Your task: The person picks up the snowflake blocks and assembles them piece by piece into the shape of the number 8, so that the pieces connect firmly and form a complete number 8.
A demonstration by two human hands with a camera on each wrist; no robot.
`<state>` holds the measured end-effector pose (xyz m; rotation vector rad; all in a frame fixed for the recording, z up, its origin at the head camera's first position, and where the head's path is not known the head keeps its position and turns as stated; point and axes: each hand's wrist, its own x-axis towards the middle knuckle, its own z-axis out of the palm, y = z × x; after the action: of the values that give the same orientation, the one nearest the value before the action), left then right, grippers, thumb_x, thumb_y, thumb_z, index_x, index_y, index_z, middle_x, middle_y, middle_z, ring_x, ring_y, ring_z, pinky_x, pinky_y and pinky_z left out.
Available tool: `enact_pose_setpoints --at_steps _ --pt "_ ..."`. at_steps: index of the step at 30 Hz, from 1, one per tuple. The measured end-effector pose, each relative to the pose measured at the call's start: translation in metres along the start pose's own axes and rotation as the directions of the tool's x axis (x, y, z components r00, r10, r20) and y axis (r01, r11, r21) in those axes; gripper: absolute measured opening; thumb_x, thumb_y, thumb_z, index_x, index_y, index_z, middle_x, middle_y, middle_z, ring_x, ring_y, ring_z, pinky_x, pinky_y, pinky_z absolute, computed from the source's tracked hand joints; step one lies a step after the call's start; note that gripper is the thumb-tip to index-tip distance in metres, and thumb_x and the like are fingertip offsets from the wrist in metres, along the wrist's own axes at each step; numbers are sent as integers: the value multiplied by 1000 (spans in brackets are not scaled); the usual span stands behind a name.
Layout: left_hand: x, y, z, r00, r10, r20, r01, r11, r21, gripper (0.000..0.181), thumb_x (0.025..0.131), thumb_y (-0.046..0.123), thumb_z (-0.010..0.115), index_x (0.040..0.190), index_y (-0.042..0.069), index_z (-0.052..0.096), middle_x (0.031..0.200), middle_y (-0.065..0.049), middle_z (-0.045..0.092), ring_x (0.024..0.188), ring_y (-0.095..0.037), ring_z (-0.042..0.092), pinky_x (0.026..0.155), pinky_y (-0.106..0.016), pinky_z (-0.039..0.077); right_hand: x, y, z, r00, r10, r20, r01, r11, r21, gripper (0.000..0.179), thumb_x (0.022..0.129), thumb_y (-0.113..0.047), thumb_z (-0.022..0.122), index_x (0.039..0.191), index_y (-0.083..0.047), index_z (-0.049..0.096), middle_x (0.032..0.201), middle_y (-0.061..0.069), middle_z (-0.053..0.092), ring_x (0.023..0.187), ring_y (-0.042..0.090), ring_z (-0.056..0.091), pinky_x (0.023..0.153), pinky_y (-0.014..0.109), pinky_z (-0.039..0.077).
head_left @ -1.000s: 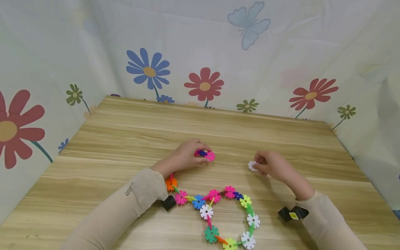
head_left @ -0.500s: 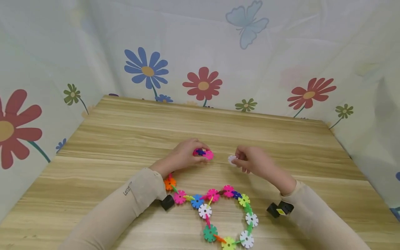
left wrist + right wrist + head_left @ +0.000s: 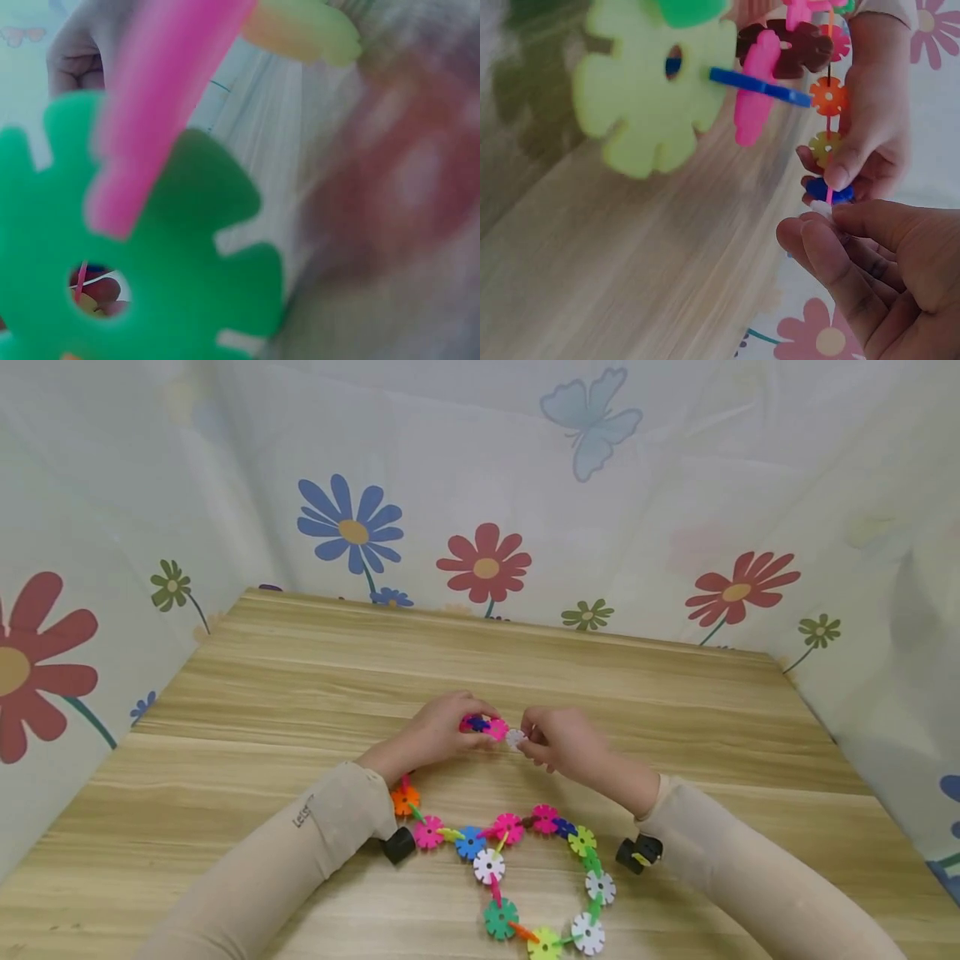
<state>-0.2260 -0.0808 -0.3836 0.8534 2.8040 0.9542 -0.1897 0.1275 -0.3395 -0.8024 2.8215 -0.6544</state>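
In the head view my left hand [image 3: 442,725] pinches the end of a chain of notched plastic snowflake discs, at a dark blue disc [image 3: 478,724] and a pink disc [image 3: 497,730]. My right hand [image 3: 573,745] pinches a white snowflake disc [image 3: 515,739] between thumb and fingers, its edge right at the pink one. The right wrist view has both hands' fingertips meeting there, with the blue disc [image 3: 829,193] under the left thumb and the white disc [image 3: 821,208] mostly hidden by the right fingers. A green disc [image 3: 180,300] fills much of the left wrist view.
The rest of the chain lies on the wooden table [image 3: 360,643], nearer the body. An orange disc [image 3: 406,800] and a pink disc [image 3: 429,832] run into a loop that includes a green disc [image 3: 501,918]. A flower-printed cloth [image 3: 450,460] hangs behind the table.
My right hand has moved left with the white disc, from well apart to right beside the pink disc. My left hand has stayed nearly in place, still holding the chain's end.
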Motion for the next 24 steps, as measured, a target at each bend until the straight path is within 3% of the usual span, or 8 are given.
enact_pose_setpoints --at_steps 15,24 --pt "1 -1 0 999 -20 -42 21 1000 17 34 85 28 74 117 18 68 103 -5 63 93 -20 57 88 -35 50 10 -8 15 998 -22 -53 18 996 -87 16 92 -13 64 79 -9 56 60 -3 58 47 3 50 45 16 42" --pt "0 -1 0 997 -30 -65 30 999 -12 32 85 27 73 114 15 70 104 -5 65 95 -20 59 90 -36 50 14 -12 18 997 -32 -63 24 992 -126 17 93 -14 63 79 -8 54 63 2 62 48 5 51 45 16 40"
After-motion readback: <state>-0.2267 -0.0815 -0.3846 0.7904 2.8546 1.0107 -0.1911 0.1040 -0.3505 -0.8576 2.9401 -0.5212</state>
